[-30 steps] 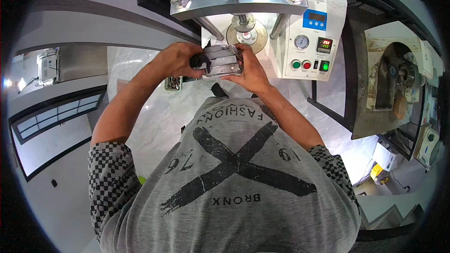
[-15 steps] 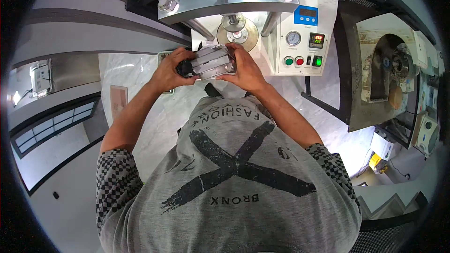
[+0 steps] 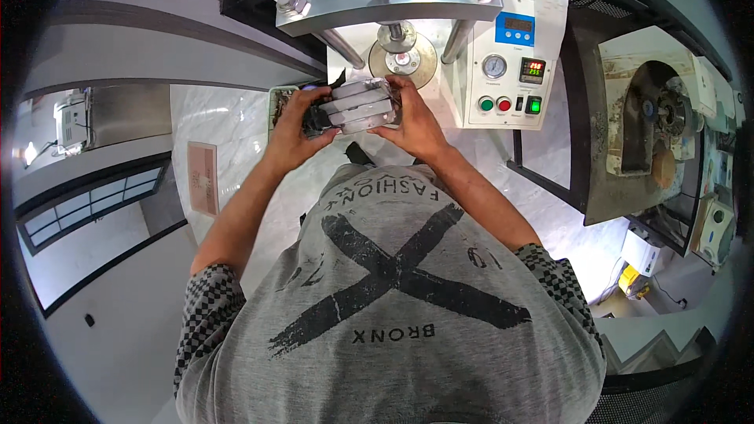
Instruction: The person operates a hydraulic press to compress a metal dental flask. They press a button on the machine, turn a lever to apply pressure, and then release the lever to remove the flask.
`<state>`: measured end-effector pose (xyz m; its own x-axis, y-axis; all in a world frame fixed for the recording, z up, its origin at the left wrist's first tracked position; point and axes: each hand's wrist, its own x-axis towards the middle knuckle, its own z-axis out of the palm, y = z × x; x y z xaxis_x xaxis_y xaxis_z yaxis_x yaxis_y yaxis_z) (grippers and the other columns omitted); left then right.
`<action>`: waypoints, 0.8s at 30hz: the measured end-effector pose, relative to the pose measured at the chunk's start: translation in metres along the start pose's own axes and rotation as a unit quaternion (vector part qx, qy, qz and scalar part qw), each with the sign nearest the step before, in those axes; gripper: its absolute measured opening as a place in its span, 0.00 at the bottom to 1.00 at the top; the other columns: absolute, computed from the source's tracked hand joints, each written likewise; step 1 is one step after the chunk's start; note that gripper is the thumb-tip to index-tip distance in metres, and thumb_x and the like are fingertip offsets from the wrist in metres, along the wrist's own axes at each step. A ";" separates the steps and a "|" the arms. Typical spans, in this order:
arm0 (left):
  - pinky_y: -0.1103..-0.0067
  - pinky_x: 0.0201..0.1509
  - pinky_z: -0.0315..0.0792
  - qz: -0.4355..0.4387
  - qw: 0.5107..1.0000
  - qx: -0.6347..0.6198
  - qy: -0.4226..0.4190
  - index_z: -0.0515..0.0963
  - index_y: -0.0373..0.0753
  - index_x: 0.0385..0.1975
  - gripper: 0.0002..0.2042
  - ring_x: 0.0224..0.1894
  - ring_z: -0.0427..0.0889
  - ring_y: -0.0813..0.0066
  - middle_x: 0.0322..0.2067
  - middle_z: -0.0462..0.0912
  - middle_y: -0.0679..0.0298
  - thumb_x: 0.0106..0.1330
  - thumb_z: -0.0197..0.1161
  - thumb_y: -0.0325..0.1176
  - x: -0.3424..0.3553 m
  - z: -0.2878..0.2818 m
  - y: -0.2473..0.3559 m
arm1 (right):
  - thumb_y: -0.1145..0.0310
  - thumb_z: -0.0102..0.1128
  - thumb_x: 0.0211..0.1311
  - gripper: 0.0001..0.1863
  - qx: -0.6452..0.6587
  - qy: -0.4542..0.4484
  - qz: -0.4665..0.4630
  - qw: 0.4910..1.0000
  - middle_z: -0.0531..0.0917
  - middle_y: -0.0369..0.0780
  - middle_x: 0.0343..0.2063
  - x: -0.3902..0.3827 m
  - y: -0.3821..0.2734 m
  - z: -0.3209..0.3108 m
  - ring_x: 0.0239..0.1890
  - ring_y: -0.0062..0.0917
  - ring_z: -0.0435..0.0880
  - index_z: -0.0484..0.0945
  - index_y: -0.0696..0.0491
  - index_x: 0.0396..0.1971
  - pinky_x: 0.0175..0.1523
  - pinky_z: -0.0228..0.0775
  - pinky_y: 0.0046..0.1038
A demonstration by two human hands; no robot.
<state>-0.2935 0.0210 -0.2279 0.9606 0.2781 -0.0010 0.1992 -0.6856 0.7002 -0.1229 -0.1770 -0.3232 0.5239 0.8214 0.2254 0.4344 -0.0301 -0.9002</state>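
A grey, ridged metal block (image 3: pixel 361 107), dark at its left end, is held up in front of my body between both hands. My left hand (image 3: pixel 292 132) is closed around the dark end, fingers over the top and thumb below. My right hand (image 3: pixel 421 122) grips the opposite end, with its thumb along the lower edge. Just beyond the block stands a screw press, its round metal plate (image 3: pixel 427 65) below the silver crossbeam (image 3: pixel 345 17). The block's underside is hidden from view.
A white control box (image 3: pixel 481 78) with a gauge, displays and buttons adjoins the press on the right. Past my left hand sits a green-rimmed tray (image 3: pixel 272 102). A flat pinkish-brown rectangle (image 3: pixel 203 178) lies farther left. At far right stands a dirty bench machine (image 3: pixel 628 133).
My left forearm has swung slightly inward and its wrist has turned, so more of the tray shows behind it. Both hands still hold the block in nearly the same place.
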 end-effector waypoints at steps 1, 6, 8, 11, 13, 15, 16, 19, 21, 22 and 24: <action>0.68 0.66 0.68 -0.003 0.999 0.030 0.033 0.72 0.38 0.61 0.31 0.58 0.76 0.55 0.55 0.75 0.55 0.53 0.73 0.27 -0.007 0.005 0.004 | 0.63 0.82 0.45 0.52 0.015 -0.001 0.010 1.000 0.70 0.51 0.60 0.000 0.000 0.001 0.62 0.48 0.74 0.58 0.59 0.67 0.61 0.74 0.38; 0.64 0.73 0.61 -0.060 0.976 -0.105 0.179 0.63 0.35 0.71 0.36 0.65 0.72 0.53 0.60 0.73 0.48 0.56 0.59 0.19 -0.018 0.024 0.029 | 0.64 0.82 0.46 0.51 0.016 0.008 0.021 1.000 0.70 0.51 0.60 -0.001 -0.003 0.002 0.60 0.46 0.76 0.58 0.60 0.67 0.61 0.74 0.37; 0.63 0.76 0.58 0.005 0.985 -0.070 0.160 0.61 0.32 0.72 0.38 0.68 0.70 0.50 0.63 0.72 0.46 0.55 0.58 0.19 -0.008 0.022 0.037 | 0.64 0.82 0.46 0.51 0.006 0.008 0.012 1.000 0.70 0.51 0.60 -0.001 -0.005 0.001 0.59 0.45 0.76 0.58 0.60 0.67 0.60 0.74 0.37; 0.57 0.79 0.50 0.115 0.984 0.132 -0.013 0.56 0.28 0.73 0.39 0.74 0.61 0.48 0.72 0.61 0.44 0.60 0.61 0.32 0.007 0.025 0.054 | 0.65 0.81 0.46 0.50 0.003 0.005 0.012 1.000 0.70 0.51 0.58 0.001 -0.009 -0.001 0.56 0.45 0.78 0.59 0.60 0.66 0.58 0.75 0.37; 0.57 0.79 0.49 0.101 0.981 0.164 -0.022 0.55 0.28 0.73 0.40 0.75 0.59 0.49 0.72 0.60 0.44 0.61 0.61 0.36 0.009 0.028 0.063 | 0.66 0.80 0.48 0.48 0.006 0.024 -0.001 1.000 0.72 0.51 0.56 0.002 -0.010 -0.001 0.53 0.44 0.80 0.60 0.60 0.65 0.56 0.75 0.36; 0.58 0.77 0.54 0.118 0.977 0.179 -0.001 0.55 0.29 0.74 0.45 0.73 0.61 0.48 0.71 0.62 0.45 0.61 0.67 0.45 0.010 0.026 0.065 | 0.65 0.79 0.50 0.46 0.012 0.018 0.009 1.000 0.72 0.51 0.55 0.003 -0.011 -0.002 0.53 0.43 0.80 0.60 0.60 0.65 0.55 0.75 0.36; 0.58 0.77 0.54 0.118 0.978 0.172 -0.007 0.55 0.29 0.74 0.45 0.73 0.61 0.48 0.71 0.62 0.45 0.61 0.67 0.45 0.008 0.024 0.065 | 0.65 0.77 0.52 0.44 0.020 0.009 0.022 1.000 0.73 0.51 0.55 0.002 -0.011 -0.002 0.52 0.43 0.81 0.60 0.60 0.65 0.55 0.75 0.36; 0.57 0.68 0.64 0.029 0.983 0.175 0.050 0.64 0.36 0.71 0.43 0.62 0.70 0.48 0.62 0.70 0.48 0.54 0.75 0.44 0.006 0.015 0.059 | 0.68 0.76 0.54 0.42 0.035 0.037 -0.016 0.999 0.73 0.51 0.54 0.000 -0.010 0.001 0.52 0.43 0.81 0.60 0.60 0.65 0.54 0.75 0.36; 0.58 0.67 0.65 0.041 0.981 0.180 0.058 0.66 0.37 0.69 0.43 0.62 0.70 0.48 0.61 0.71 0.49 0.54 0.76 0.45 0.006 0.014 0.059 | 0.68 0.76 0.53 0.43 0.029 0.039 0.000 0.999 0.74 0.51 0.54 -0.001 -0.009 0.002 0.52 0.43 0.81 0.60 0.60 0.65 0.55 0.75 0.36; 0.59 0.66 0.67 0.017 0.981 0.182 0.062 0.68 0.37 0.68 0.42 0.61 0.71 0.48 0.60 0.71 0.50 0.53 0.77 0.45 0.006 0.014 0.060 | 0.69 0.77 0.52 0.43 0.025 0.034 0.009 0.999 0.74 0.51 0.54 -0.002 -0.009 0.002 0.52 0.43 0.80 0.60 0.60 0.65 0.55 0.75 0.36; 0.59 0.66 0.67 0.039 0.979 0.189 0.067 0.69 0.37 0.67 0.41 0.60 0.71 0.48 0.60 0.71 0.50 0.53 0.77 0.45 0.011 0.021 0.064 | 0.69 0.78 0.50 0.44 0.013 0.037 -0.003 0.999 0.74 0.51 0.54 -0.001 -0.008 0.002 0.52 0.43 0.80 0.60 0.60 0.65 0.55 0.75 0.36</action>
<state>-0.2662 -0.0343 -0.1979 0.9465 0.2835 0.1539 0.2079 -0.9010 0.3808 -0.1289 -0.1766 -0.3173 0.5743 0.7775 0.2563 0.4188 -0.0101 -0.9080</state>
